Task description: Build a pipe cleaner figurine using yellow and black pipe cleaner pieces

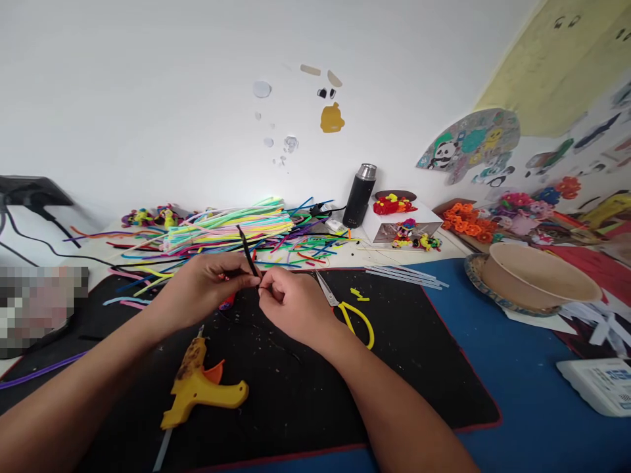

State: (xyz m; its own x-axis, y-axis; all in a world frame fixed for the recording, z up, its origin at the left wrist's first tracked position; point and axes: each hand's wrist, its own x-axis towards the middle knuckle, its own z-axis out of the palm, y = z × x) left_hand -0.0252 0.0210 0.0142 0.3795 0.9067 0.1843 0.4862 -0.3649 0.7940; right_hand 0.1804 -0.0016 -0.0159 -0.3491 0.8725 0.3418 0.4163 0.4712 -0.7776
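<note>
A black pipe cleaner (249,254) sticks up between my two hands above the dark mat. The thumb and fingers of my left hand (210,289) pinch it from one side. My right hand (290,299) is closed on its lower part, nearly touching the left fingertips. Partly hidden behind the left hand is a small red and blue object (227,302) whose kind I cannot make out. Yellow-handled scissors (348,312) lie just right of the right hand, blades partly open. Below the left hand rests a yellow glue gun (204,387) with an orange trigger.
Bundled colourful pipe cleaners (231,226) lie along the wall beside a black flask (359,197). Clear glue sticks (407,276) and yellow scraps (359,294) are at the mat's far side. A beige bowl (542,276) stands right. Black cables (54,253) run at left.
</note>
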